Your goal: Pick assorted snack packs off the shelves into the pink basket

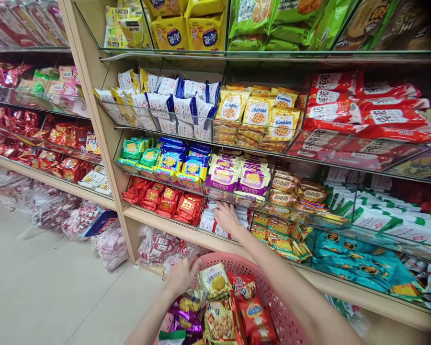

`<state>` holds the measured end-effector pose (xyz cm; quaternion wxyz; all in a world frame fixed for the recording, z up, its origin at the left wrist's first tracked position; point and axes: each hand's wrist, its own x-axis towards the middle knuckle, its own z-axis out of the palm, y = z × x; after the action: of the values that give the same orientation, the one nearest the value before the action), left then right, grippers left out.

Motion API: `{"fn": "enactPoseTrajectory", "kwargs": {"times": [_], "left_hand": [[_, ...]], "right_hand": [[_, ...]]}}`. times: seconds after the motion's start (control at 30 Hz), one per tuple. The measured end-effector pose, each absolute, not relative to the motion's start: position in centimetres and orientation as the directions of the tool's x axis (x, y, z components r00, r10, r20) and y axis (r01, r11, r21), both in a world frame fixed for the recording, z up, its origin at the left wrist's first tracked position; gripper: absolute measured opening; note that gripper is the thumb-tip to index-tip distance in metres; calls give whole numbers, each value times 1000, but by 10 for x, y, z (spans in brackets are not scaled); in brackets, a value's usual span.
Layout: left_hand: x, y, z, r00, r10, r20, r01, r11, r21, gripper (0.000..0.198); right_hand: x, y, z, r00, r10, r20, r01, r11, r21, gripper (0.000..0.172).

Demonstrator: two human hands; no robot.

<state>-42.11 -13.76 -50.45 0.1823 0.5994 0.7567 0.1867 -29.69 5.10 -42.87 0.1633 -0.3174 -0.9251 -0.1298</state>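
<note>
My left hand [182,276] is closed over the left rim of a pink plastic basket [273,299]. Red, purple and cream snack packets [219,318] lie in the basket. My right hand [227,216] reaches into the bottom shelf compartment, over small white packets [207,215]; its fingertips are partly hidden under the shelf edge above, and whether they hold a packet cannot be made out. Red packets [168,201] lie left of that compartment, and yellow-orange ones [282,235] to its right.
Shelves with clear fronts hold cookie packets [258,112], purple biscuit packets [239,175], red packets [330,103] and teal packets [355,261]. A wooden upright [96,120] divides the shelving. Plastic bags of goods [111,244] rest on the tiled floor under the shelves.
</note>
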Motion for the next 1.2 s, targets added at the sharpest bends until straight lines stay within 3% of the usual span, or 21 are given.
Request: {"fn": "enactPoseTrajectory", "kwargs": {"times": [0.2,0.4,0.47,0.63,0.73,1.07,1.2], "left_hand": [[-420,-139,-500,-212,976,-52,844,209,494,49],[-419,-140,-494,-189,982,-25,847,176,502,47],[-420,-139,-494,-179,983,-34,846,172,506,48],[-420,-137,-494,-188,980,-66,850,196,489,48],[-419,-135,-494,-161,985,-63,855,171,490,48],[-418,-134,-490,-181,980,-86,846,200,494,46],[-417,-133,-490,-162,983,-84,852,182,490,48]], "right_hand": [[-291,41,-424,-743,528,413,621,774,127,34],[-267,2,-410,-801,350,486,474,866,157,36],[-253,-20,-406,-779,365,510,461,885,71,36],[-210,-77,-397,-618,582,528,419,812,-406,23],[-184,-102,-397,-563,685,462,362,707,-608,15],[-100,-147,-431,-380,914,140,332,276,-902,15],[-77,-155,-441,-341,939,45,262,141,-955,35]]}}
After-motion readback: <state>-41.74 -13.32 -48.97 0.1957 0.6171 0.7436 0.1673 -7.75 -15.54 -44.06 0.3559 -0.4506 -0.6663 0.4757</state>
